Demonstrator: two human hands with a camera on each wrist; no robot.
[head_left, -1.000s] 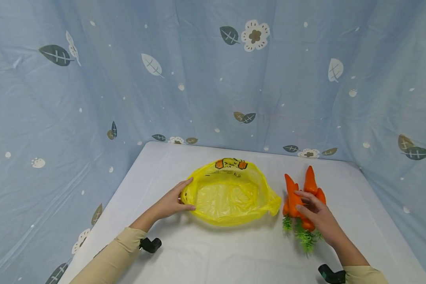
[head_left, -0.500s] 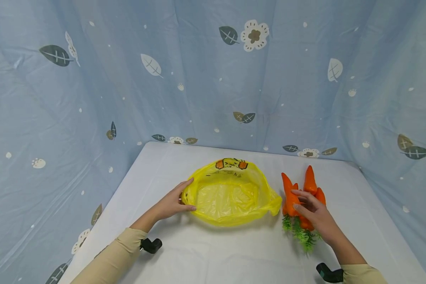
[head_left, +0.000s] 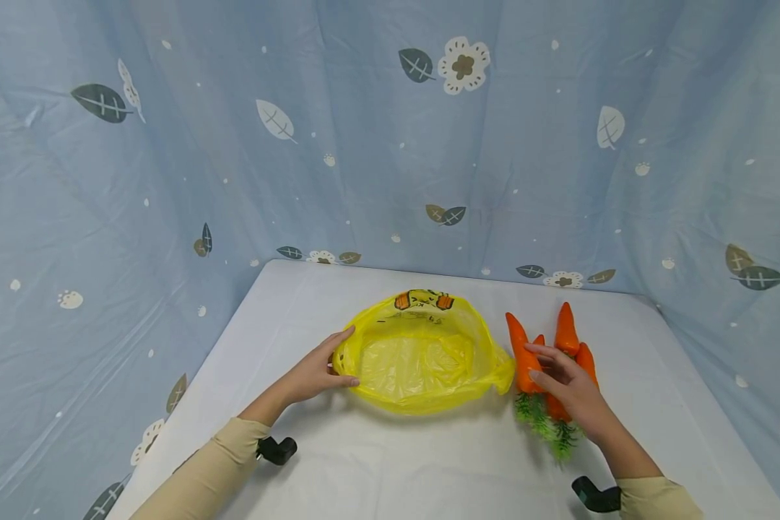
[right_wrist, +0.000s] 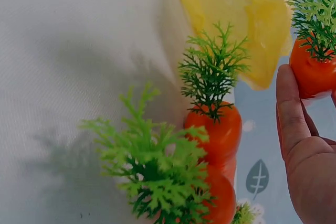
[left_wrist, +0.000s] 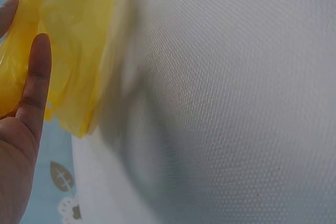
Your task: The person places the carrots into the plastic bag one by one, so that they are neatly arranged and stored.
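On the white cloth, crinkly yellow bag (head_left: pixel 422 357) beside tapered glossy carrots (head_left: pixel 546 357).

A white desk (head_left: pixel 429 462) with a fine woven surface carries everything. A yellow plastic bag (head_left: pixel 422 357) lies on it with its mouth spread open, roughly at the desk's middle. Just to the right of the bag lies a bunch of orange toy carrots (head_left: pixel 562 339), their tips pointing toward the far edge and their green tops (head_left: pixel 549 426) toward the near edge. One of the carrots (head_left: pixel 518 350), the one nearest the bag, almost touches its right rim.
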